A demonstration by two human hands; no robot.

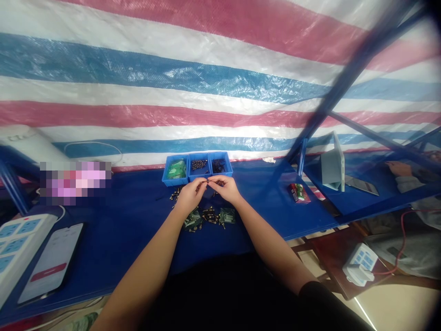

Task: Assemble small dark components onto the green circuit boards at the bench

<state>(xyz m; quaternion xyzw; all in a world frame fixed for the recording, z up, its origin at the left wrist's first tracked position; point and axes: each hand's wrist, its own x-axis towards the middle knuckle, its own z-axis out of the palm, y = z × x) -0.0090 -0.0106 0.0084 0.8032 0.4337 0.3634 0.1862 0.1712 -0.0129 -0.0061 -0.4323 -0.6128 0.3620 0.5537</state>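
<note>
My left hand (190,194) and my right hand (224,187) meet fingertip to fingertip just in front of the blue bins. Both are closed in a pinch, and a tiny dark piece seems to be between them, too small to name. Behind the hands, the left bin (166,177) holds green pieces, the middle bin holds small brass-and-dark parts (199,164), and the right bin holds black parts (218,165). Nearer to me lie a pile of green-and-metal pieces (193,219), a brass-coloured heap (210,215) and another green-and-metal pile (227,216). More small parts (175,195) lie partly behind my left hand.
At left are a phone (53,262) and a white power strip (25,236). A small red-and-green box (299,193) sits right of the bins. Beyond a blue frame post (302,158) stand a tablet (333,163) and another person's hand (398,168). A striped sheet hangs behind.
</note>
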